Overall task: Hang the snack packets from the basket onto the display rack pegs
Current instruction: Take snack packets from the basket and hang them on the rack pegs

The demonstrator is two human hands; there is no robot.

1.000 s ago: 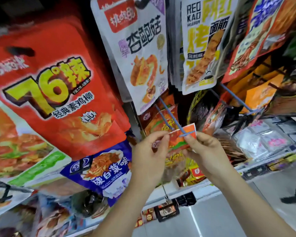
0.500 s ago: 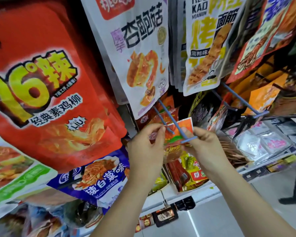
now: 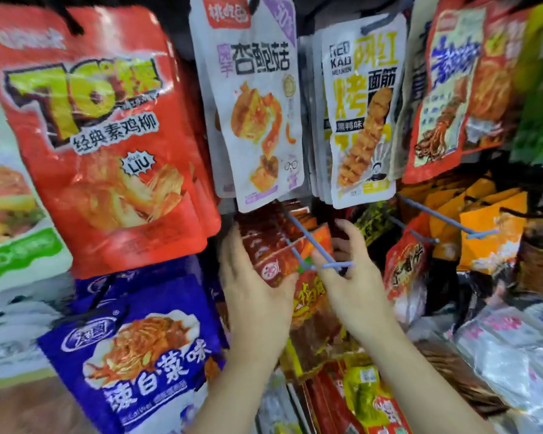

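The packet I'm hanging is on the blue peg, at the front of a stack of matching red packets. Its top strip sits up by the peg's tip while the body dangles free below.

My right grip seems to pinch the packet's top right corner, with one finger raised clear. The peg crosses in front, so I can't see the contact fully. My left grip is spread, with straight fingers laid along the stack's left edge and the thumb toward its front, steadying it.

I judge this to be a light, thin pouch of soft, glossy film that will crumple and slide under a loose pinch. The flat sealed strip at the top looks like the stiffest part, and it carries the hole, so I'd hold it there on both sides of the hole. Gripped by the body, I'd expect it to fold and twist off line.

The hole could tear if I drag it crooked, so I'd push it straight back along the peg. The stack looks tightly packed and may resist. The basket is out of view.
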